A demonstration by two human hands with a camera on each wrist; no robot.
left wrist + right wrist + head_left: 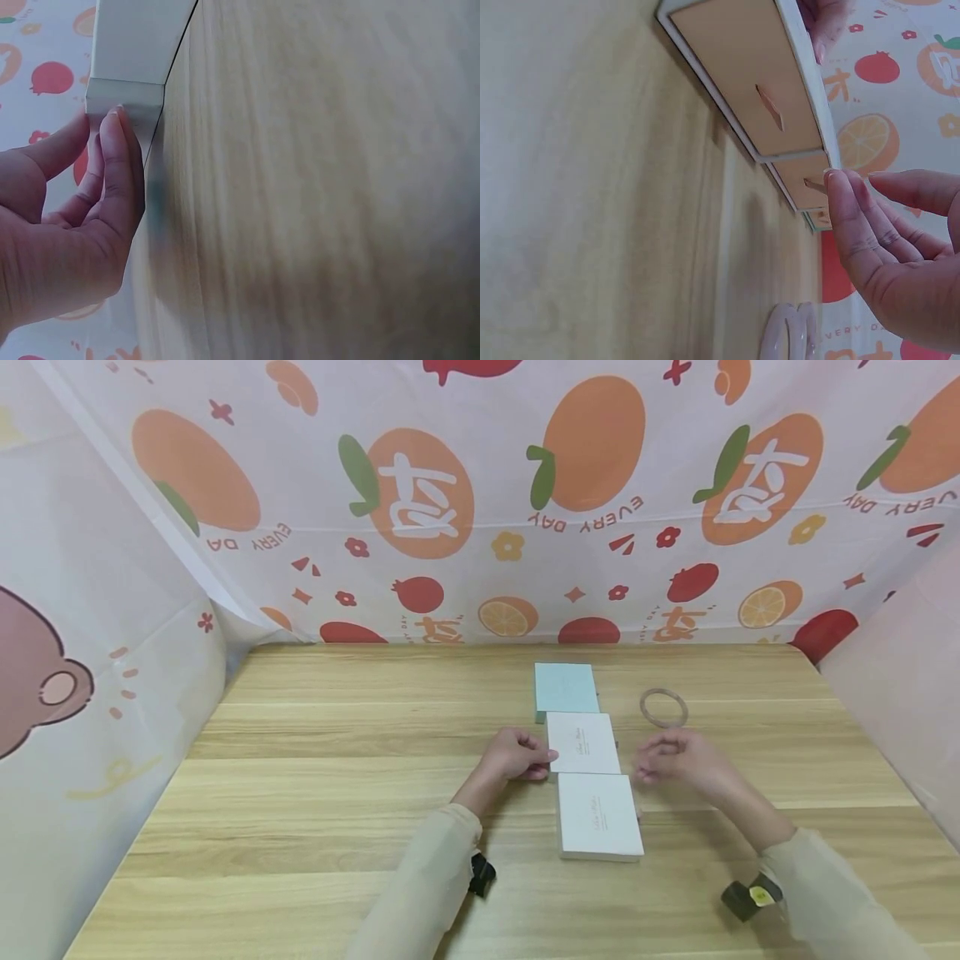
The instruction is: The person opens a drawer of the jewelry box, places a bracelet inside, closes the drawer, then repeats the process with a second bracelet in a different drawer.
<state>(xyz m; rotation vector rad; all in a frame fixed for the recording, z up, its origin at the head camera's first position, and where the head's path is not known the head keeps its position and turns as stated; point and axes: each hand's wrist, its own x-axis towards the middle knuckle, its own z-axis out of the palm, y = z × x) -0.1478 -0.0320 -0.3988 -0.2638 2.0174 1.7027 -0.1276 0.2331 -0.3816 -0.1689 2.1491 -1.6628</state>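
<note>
Three flat drawer-style gift boxes stand in a row: a pale blue box [564, 687] at the back, a middle white box [582, 742], and a front white box [600, 814]. My left hand [517, 754] holds the middle white box at its left side, thumb at the top edge and fingers against the side wall. To the right of it, my right hand [681, 757] hovers with loosely bent fingers and holds nothing. In the right wrist view, the right fingertips overlap the small pull tab [815, 185] of the middle box's drawer.
A translucent bangle [642, 708] lies behind the right hand, right of the boxes. The wooden table [337, 793] meets a fruit-print cloth [502, 577] at its back edge. Cloth also hangs at both sides.
</note>
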